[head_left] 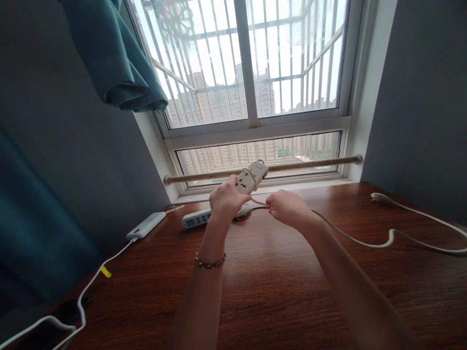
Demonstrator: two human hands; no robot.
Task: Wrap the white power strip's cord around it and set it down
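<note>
My left hand (226, 200) grips a white power strip (252, 177) and holds it tilted above the wooden table (277, 287). A loop of its white cord (365, 241) is wrapped around the strip. My right hand (287, 208) pinches the cord just to the right of the strip. From there the cord trails over the table to its plug (376, 197) at the far right.
A second power strip (197, 218) lies flat near the window sill, behind my left hand. A white power bank (146, 225) with a cable (87, 287) sits at the left. A metal rail (302, 165) runs across the window. A teal curtain (113, 58) hangs at upper left.
</note>
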